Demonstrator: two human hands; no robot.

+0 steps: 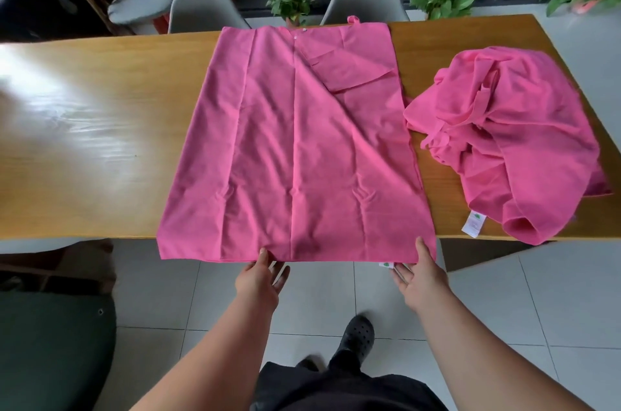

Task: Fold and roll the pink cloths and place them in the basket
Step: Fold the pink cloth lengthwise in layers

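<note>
Both hands, left (pixel 260 279) and right (pixel 420 272), open-fingered grip pinching flat pink cloth's (pixel 295 141) 6 o'clock hem overhanging wooden bench (pixel 100 141), likely to fold.

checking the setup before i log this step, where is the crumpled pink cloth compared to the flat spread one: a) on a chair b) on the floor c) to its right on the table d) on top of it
c: the crumpled pink cloth lies in a heap on the wooden table, to the right of the flat pink cloth, whose near edge both hands hold.
</note>
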